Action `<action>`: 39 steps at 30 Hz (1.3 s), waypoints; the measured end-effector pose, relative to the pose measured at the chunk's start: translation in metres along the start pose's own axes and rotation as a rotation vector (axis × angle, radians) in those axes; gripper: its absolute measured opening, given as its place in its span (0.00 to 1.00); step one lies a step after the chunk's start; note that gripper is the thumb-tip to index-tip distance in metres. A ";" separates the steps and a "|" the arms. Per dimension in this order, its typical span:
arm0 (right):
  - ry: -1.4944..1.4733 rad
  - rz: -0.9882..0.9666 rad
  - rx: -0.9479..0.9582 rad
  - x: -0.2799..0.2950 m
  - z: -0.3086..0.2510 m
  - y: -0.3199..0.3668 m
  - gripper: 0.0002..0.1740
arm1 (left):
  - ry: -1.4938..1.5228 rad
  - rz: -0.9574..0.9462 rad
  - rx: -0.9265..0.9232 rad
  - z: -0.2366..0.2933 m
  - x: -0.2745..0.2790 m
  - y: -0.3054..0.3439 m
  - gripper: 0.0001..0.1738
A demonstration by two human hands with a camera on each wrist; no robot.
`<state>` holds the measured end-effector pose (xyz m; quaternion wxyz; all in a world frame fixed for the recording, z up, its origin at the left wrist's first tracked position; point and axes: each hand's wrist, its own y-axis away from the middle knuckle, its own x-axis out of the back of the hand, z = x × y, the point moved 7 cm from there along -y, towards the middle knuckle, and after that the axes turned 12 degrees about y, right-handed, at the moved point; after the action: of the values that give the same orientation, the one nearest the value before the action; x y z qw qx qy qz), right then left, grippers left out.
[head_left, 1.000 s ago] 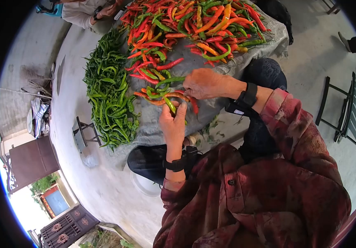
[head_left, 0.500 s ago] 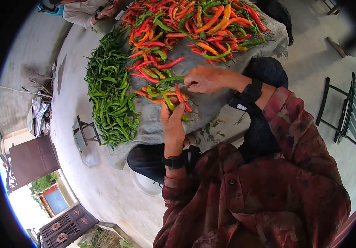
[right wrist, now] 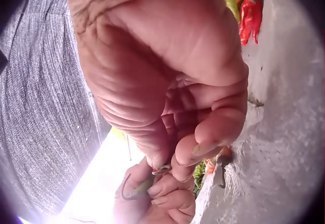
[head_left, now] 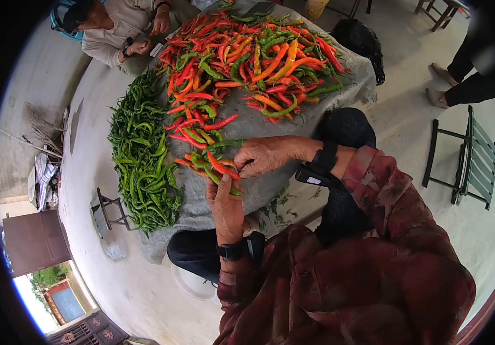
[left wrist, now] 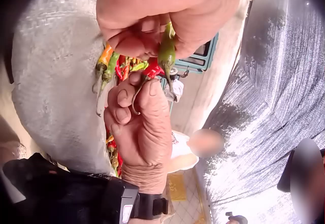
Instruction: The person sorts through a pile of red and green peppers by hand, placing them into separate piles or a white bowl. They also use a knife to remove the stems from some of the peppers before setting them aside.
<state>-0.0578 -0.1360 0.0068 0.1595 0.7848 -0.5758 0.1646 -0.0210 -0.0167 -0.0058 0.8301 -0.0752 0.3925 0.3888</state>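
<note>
My left hand (head_left: 227, 213) grips several long peppers, among them a green pepper (left wrist: 166, 55) with its stem pointing out past the fingers. A red pepper (head_left: 218, 165) lies across this bunch at the left fingertips. My right hand (head_left: 270, 154) pinches the red pepper's stem end (left wrist: 152, 71) between thumb and fingers, close beside the left hand. Another green pepper (head_left: 222, 145) reaches from near the right knuckles toward the small group on the sheet. In the right wrist view, the curled right fingers (right wrist: 185, 155) hide most of the red pepper.
A grey sheet (head_left: 193, 195) carries a large heap of red, orange and green peppers (head_left: 259, 57) at the back and a green pepper pile (head_left: 144, 172) on the left. Another person (head_left: 115, 34) sits at the far left. A folding chair (head_left: 471, 158) stands right.
The right hand has come down close to the left and now pinches the red pepper's stem end. The head view has shifted, showing more of the seated person and someone's legs at right.
</note>
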 end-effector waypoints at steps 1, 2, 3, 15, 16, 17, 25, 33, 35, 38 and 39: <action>-0.028 0.023 0.039 -0.001 0.000 -0.001 0.14 | -0.034 0.007 -0.007 0.001 0.000 -0.001 0.13; -0.014 0.034 0.024 -0.002 0.003 -0.003 0.14 | -0.071 0.015 -0.015 0.001 -0.001 -0.001 0.13; 0.004 0.031 0.068 -0.006 0.005 -0.005 0.14 | -0.061 -0.001 -0.009 0.000 -0.004 -0.002 0.13; 0.092 0.150 -0.206 0.054 0.019 0.058 0.16 | -0.408 0.046 -0.182 0.001 -0.027 -0.049 0.11; -0.006 0.206 -0.203 0.061 0.012 0.067 0.16 | -0.307 0.060 -0.076 -0.011 -0.026 -0.058 0.14; -0.102 0.263 -0.196 0.066 0.008 0.075 0.16 | -0.207 0.074 0.032 -0.024 -0.024 -0.066 0.17; -0.407 0.406 -0.152 0.003 0.001 0.107 0.14 | -0.407 -0.016 0.068 -0.044 -0.031 -0.076 0.35; -0.513 0.431 -0.161 -0.022 0.011 0.104 0.14 | -0.358 -0.131 0.096 -0.013 -0.031 -0.037 0.27; -0.679 0.520 -0.105 -0.019 0.014 0.106 0.14 | -0.402 -0.166 0.078 0.005 -0.018 -0.022 0.24; -0.742 0.665 -0.087 -0.020 0.019 0.110 0.12 | -0.649 -0.127 -0.143 0.039 0.013 -0.007 0.19; -0.765 0.708 -0.080 -0.020 0.020 0.111 0.12 | -0.674 -0.127 -0.147 0.047 0.028 -0.003 0.19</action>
<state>-0.1684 -0.1600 -0.0133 -0.0979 0.5392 -0.8289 -0.1123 0.0195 0.0183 0.0054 0.9280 -0.0267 0.0621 0.3665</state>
